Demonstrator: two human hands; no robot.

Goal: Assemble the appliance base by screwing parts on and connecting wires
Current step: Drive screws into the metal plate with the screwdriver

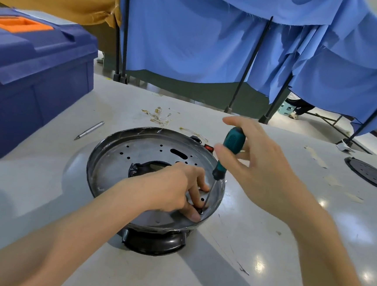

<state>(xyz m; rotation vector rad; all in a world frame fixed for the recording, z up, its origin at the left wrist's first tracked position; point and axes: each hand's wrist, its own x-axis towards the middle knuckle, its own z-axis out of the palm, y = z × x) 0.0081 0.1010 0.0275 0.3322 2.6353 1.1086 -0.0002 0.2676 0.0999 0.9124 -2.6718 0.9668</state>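
Shiny stamped metal, round and full of little holes: the appliance base (122, 160) sits mid-table on a black plastic foot. Left hand (174, 187) pinches a small dark screw (200, 211) just inside the right rim. Right hand (256, 164) loosely grips the rubbery teal screwdriver (231, 146), tip on that screw. Glossy white table (42, 187), chunky blue toolbox (29, 72) far left, black disc (371, 176) well off right, blue curtains (203, 41) behind.

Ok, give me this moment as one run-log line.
step: screwing | right hand: holds screwdriver, tip on metal plate near rim | left hand: fingers on plate beside tip | appliance base: on table
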